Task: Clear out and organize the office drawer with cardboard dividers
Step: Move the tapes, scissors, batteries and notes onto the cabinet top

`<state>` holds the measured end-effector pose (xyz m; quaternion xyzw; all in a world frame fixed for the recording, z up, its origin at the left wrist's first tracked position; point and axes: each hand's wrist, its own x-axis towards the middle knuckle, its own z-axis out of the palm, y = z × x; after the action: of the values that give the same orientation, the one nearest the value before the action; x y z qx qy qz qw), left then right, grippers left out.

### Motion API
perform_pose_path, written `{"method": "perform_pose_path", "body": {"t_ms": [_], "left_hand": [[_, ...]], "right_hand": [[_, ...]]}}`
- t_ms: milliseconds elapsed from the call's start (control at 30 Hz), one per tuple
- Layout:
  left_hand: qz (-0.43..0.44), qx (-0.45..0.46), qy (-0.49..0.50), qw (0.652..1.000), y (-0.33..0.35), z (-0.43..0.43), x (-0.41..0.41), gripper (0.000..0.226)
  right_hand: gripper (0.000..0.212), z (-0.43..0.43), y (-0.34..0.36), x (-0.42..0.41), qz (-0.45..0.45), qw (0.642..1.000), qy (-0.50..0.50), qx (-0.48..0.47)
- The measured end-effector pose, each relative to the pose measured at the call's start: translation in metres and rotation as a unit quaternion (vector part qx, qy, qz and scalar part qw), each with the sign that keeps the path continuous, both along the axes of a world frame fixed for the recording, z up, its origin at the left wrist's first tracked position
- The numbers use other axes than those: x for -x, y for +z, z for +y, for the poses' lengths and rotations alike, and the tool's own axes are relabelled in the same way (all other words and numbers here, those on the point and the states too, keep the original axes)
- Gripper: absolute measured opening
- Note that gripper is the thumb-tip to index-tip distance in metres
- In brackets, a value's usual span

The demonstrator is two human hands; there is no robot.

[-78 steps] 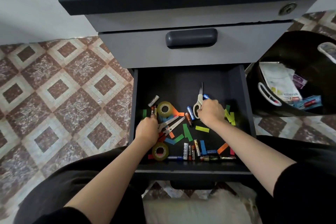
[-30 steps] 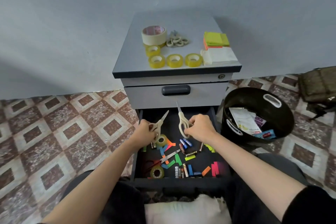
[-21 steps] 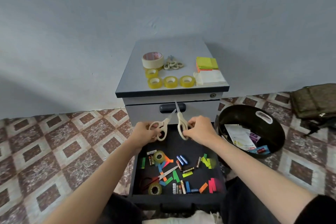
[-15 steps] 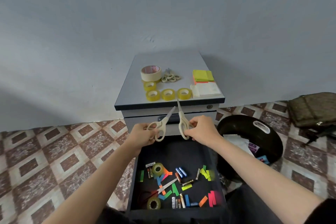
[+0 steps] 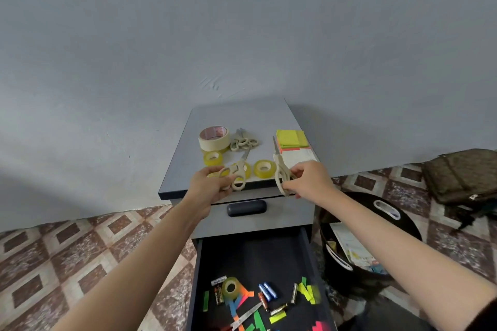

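Left hand gripped cream scissors, right hand gripped second scissors, both above the drawer over the worktop. Batteries, tape roll and paper strips lay uncleared inside the drawer; no dividers showed.

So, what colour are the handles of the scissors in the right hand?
Cream, almost beige. The head view shows the scissors in the right hand best.

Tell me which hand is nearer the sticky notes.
Right. The right hand is just in front of the sticky notes; the left hand is farther left, by the yellow tape rolls.
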<state>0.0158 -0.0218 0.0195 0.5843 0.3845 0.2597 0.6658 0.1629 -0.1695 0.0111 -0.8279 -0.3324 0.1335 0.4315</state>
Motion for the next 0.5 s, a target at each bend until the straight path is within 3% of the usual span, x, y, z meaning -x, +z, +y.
{"method": "perform_pose_path", "body": {"t_ms": [233,367,500], "left_hand": [[0.062,-0.068,-0.058,0.994,0.014,0.033,-0.062,0.037],[0.116,-0.122,-0.076,0.983,0.02,0.052,-0.112,0.02],[0.164,-0.135,-0.069,0.975,0.021,0.069,-0.159,0.019]], "right_hand": [[0.029,0.01,0.006,-0.043,-0.009,1.0,-0.014,-0.002],[0.025,0.021,0.014,-0.076,-0.018,1.0,-0.018,-0.018],[0.023,0.028,0.019,-0.102,-0.012,0.999,-0.011,-0.032]]}}
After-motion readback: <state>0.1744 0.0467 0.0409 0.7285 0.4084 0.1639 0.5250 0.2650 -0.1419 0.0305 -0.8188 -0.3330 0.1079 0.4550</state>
